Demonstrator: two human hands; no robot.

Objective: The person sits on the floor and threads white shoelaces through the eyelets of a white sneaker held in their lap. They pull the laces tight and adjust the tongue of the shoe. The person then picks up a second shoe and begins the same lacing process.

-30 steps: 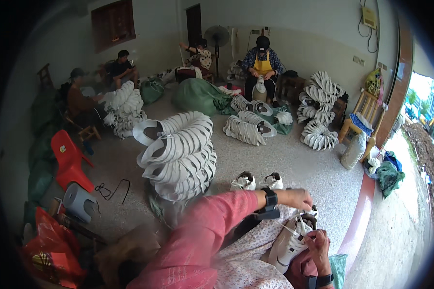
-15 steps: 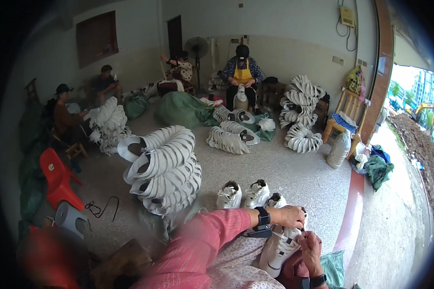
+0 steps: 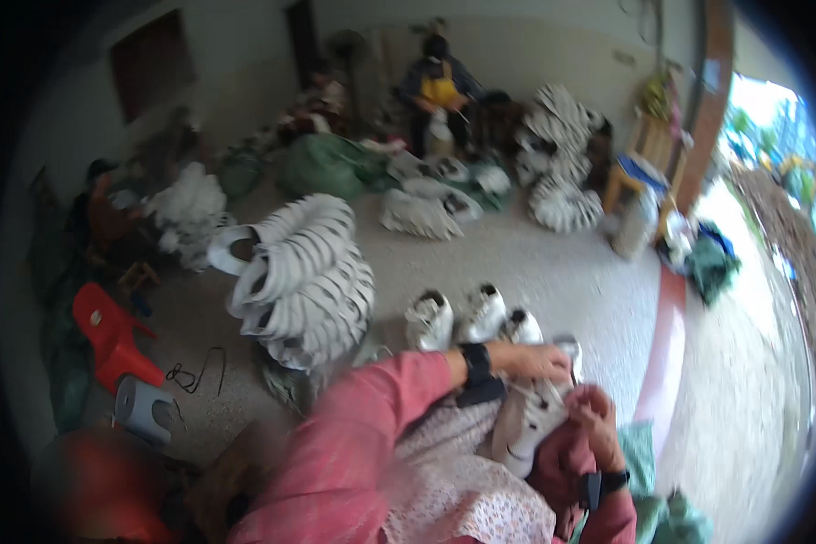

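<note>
A white lace-up sneaker (image 3: 519, 428) rests on my lap, its toe pointing toward me. My left hand (image 3: 537, 362) reaches across its ankle end, fingers closed at the top of the lacing. A white shoelace (image 3: 554, 392) stretches between my two hands above the tongue. On the sneaker's right side, my right hand (image 3: 597, 419) is pinched closed on the lace; motion blur hides the exact grip. Beyond my left hand, several white sneakers (image 3: 429, 322) stand in a row on the floor.
A tall stack of white shoe uppers (image 3: 308, 281) stands ahead left. A red chair (image 3: 111, 334) and grey stool (image 3: 142, 410) are at the left. Green sacking (image 3: 639, 453) lies by my right arm. Several people sit farther back, among them a person in a yellow apron (image 3: 441, 89).
The view has tilted and blurred, so the room sits higher in it. Both hands remain at the sneaker's laces; my right hand has turned and drawn slightly away to the right.
</note>
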